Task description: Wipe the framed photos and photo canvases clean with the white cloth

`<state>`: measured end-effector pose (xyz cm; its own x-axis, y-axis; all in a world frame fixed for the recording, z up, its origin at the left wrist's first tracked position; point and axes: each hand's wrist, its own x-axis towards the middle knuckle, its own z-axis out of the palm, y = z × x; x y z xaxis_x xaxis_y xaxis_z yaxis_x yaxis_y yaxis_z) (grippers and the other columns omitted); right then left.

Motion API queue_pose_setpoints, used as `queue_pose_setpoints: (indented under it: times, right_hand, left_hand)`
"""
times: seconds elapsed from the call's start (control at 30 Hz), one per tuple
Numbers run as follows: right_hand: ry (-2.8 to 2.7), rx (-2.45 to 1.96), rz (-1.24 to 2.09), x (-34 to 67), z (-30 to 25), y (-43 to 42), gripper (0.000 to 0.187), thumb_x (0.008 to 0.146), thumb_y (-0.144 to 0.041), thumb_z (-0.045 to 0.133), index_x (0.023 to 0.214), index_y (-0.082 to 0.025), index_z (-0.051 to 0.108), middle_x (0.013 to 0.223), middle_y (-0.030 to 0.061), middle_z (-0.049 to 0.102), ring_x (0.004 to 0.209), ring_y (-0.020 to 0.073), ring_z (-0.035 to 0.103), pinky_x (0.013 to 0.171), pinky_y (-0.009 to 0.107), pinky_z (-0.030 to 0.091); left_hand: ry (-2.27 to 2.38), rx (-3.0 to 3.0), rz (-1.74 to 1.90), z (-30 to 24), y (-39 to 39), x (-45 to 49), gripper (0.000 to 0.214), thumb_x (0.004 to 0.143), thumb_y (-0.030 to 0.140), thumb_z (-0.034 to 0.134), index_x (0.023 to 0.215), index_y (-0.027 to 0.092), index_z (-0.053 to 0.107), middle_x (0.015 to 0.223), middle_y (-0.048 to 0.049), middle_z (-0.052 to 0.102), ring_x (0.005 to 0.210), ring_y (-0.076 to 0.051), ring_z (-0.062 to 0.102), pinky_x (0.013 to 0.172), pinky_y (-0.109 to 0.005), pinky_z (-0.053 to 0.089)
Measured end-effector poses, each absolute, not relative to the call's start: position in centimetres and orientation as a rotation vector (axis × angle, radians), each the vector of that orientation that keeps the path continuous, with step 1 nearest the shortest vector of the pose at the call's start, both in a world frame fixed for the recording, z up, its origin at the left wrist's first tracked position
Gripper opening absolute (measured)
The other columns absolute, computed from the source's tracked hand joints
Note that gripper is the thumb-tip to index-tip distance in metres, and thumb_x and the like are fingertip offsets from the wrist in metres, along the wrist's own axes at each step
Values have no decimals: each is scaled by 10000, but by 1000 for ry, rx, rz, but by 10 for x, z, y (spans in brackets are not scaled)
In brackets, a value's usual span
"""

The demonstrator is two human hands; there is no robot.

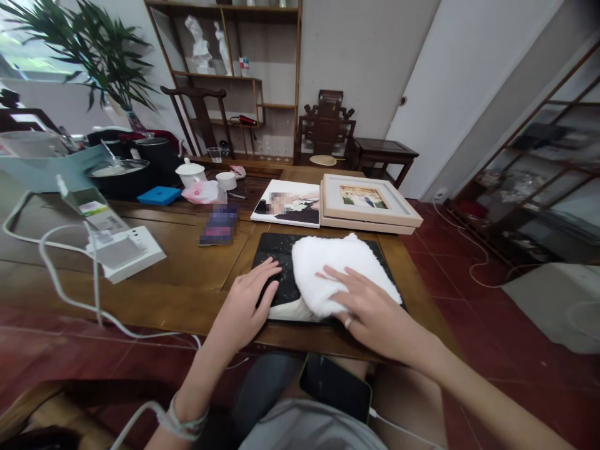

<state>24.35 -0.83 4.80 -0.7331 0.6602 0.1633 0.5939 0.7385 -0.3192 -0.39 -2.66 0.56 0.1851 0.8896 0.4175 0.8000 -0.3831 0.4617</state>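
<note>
A dark, frameless picture panel [274,250] lies flat at the near edge of the wooden table [187,269]. On it rests a white folded cloth [332,265]. My right hand [370,306] presses flat on the cloth's near side, fingers stretched out, a ring on one finger. My left hand [248,300] lies on the panel's left near corner, fingers spread and flat, holding it down. A bracelet circles my left wrist.
Behind the panel lie a photo print [288,203] and a stacked cream-framed picture [368,203]. A phone [219,224], white power strip [124,250] with cables, blue pad, tea ware and pots sit to the left. A dark phone [335,384] rests on my lap.
</note>
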Motion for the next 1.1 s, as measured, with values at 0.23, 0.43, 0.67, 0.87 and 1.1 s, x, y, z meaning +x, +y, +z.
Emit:
queue_pose_setpoints:
  times: [0.23,0.43,0.67,0.87,1.1]
  right_hand:
    - [-2621,-1106,321,212,51,49,265,867,-125,440,1016,-185,652,1166,76,659,1323,242,371,1065,466,291]
    - [-2713,-914,295,149,56,68,265,885,-163,454,1062,-186,650,1212,80,635,1300,250,401,1046,440,299]
    - [-2650,-991,245,168,46,58,317,871,-167,472,1155,-181,609,1359,118,515,1324,217,367,1092,425,245]
    - [-2593,-1167,231,244,42,48,306,854,-120,429,1054,-193,649,1270,84,597,1330,231,360,1085,454,280]
    - [-2431,-1375,-36,294,23,21,315,814,-104,430,1043,-160,639,1346,141,520,1320,268,376,1083,493,302]
  left_hand:
    - [1660,2352,971,7,-25,-2,282,920,249,397,1111,184,593,1278,-103,594,1251,-235,495,1007,-442,417]
    - [1669,2368,966,7,-25,-3,286,914,248,407,1121,194,596,1247,-100,611,1210,-243,526,990,-447,431]
    - [1660,2367,967,6,-26,-5,285,916,245,408,1124,197,596,1258,-94,603,1218,-239,520,1001,-432,429]
    - [1638,2352,977,7,-26,-4,279,917,225,397,1105,189,600,1285,-90,589,1269,-235,476,1024,-445,409]
    - [1646,2328,983,7,-25,-3,286,913,228,397,1119,201,593,1291,-83,586,1277,-231,468,1028,-442,404]
